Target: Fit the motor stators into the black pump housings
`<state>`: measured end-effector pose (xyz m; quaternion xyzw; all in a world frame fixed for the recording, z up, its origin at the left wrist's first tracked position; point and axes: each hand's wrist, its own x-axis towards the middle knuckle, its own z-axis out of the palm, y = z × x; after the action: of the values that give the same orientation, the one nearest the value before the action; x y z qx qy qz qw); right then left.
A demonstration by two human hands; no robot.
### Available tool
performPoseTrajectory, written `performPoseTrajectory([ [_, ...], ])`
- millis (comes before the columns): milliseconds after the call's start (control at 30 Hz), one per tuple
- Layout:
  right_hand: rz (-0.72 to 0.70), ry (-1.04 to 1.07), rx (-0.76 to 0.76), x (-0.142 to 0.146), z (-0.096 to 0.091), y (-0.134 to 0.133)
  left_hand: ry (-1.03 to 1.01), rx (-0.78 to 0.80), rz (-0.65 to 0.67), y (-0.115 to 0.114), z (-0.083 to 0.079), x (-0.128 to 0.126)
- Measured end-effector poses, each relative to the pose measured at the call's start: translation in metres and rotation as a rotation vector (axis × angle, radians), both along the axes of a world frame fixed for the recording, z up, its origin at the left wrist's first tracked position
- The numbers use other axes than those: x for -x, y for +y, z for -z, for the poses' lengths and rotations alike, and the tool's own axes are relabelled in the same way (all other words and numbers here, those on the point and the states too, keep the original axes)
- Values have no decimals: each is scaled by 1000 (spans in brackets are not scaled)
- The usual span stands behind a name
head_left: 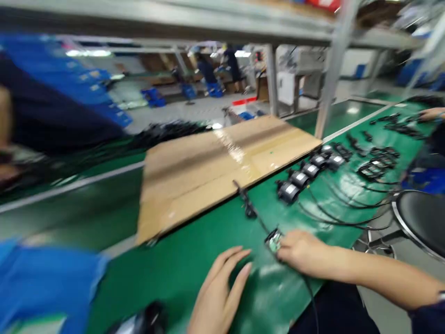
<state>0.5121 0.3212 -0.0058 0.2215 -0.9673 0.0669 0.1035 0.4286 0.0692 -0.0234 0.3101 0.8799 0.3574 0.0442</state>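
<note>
My right hand is closed on a small black device with an exposed green circuit board, close above the green work surface. A black cable hangs from below that hand toward my lap, and another cable runs up from the device to the cardboard's edge. My left hand is to the left of the device, fingers apart, holding nothing. A dark, blurred object with a pale label lies near my left wrist at the bottom edge.
A cardboard sheet lies across the bench. Several black cylindrical parts with white labels form a row at right, beside loose cables. A blue bin is at lower left, a stool at right. Other people's hands show at both sides.
</note>
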Motion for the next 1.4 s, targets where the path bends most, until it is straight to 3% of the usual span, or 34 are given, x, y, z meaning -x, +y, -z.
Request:
performPoseTrajectory([
  [100,-18,-3,223,-11,29,17,140,205,62,15,-7,-12],
  [167,-17,40,295,-9,39,28,231,338,87,27,-6,-14],
  [367,-87,48,251,-8,47,42,383,568,182,58,6,-21],
  [533,-73,-19,307,-1,44,48,385,615,197,67,14,-16],
  [700,-143,-73,294,7,42,46,323,620,201,69,15,-12],
  [1000,-210,31,29,10,31,22,281,571,183,69,16,-13],
  [1167,-202,12,109,13,43,20,366,611,173,73,19,-15],
  [1233,-176,15,152,14,47,20,442,594,161,65,11,-11],
  [1300,-117,60,180,13,49,22,557,539,128,43,-4,-7],
  [1400,30,180,289,6,55,23,764,463,-33,-20,-23,2],
])
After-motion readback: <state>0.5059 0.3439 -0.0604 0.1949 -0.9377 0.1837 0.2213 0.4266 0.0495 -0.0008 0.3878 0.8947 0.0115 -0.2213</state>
